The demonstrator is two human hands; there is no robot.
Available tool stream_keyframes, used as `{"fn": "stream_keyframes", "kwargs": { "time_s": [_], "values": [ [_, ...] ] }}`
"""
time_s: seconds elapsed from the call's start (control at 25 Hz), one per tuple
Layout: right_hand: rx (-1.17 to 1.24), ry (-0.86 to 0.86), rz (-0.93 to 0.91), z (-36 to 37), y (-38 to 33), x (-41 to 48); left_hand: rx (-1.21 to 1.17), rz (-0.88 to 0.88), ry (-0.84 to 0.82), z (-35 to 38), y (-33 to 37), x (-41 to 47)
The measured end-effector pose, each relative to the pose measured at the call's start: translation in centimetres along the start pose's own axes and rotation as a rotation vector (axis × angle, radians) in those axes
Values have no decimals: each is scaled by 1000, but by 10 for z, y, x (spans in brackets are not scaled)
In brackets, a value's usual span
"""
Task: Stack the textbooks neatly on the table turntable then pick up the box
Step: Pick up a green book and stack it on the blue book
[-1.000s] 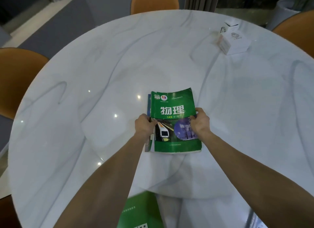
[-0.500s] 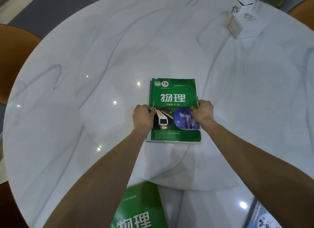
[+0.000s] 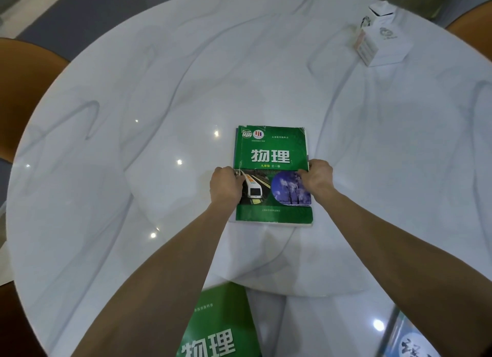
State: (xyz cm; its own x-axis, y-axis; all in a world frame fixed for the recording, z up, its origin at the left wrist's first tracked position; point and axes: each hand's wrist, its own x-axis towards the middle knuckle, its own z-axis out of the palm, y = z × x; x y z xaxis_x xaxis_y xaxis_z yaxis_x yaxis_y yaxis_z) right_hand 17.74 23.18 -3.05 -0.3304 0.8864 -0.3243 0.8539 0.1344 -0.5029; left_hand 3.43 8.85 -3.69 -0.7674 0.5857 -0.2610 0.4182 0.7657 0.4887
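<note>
The stack [image 3: 271, 149] of textbooks lies flat on the raised turntable [image 3: 266, 64] at the middle of the marble table [image 3: 80, 223]. Its left edge is clasped by the left hand [image 3: 225, 183], fingers curled shut against the spine; its right edge is gripped by the right hand [image 3: 316, 175], thumb on the cover, fingers bent over the side. The green top cover is printed 物理 and 九年级 全一册. A second green book [image 3: 221, 327], also marked 物理, lies at the near edge. The white box [image 3: 383, 46] stands far right, well apart.
</note>
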Motion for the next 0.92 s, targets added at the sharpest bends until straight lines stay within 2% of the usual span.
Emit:
{"fn": "stream_keyframes", "kwargs": {
  "time_s": [0.16, 0.44, 0.64, 0.92],
  "values": [
    [-138, 17, -82, -8, -1, -16, 139, 58, 22, -8, -4, -9],
    [-407, 43, -360, -28, -13, -70, 465, 277, 24, -36, -11, -46],
    [-453, 9, -543, -37, -26, -112, 516, 361, 83, -54, -11, -82],
    [-537, -22, -744, -23, -41, -173, 528, 317, 170, -68, -46, -151]
  ]
}}
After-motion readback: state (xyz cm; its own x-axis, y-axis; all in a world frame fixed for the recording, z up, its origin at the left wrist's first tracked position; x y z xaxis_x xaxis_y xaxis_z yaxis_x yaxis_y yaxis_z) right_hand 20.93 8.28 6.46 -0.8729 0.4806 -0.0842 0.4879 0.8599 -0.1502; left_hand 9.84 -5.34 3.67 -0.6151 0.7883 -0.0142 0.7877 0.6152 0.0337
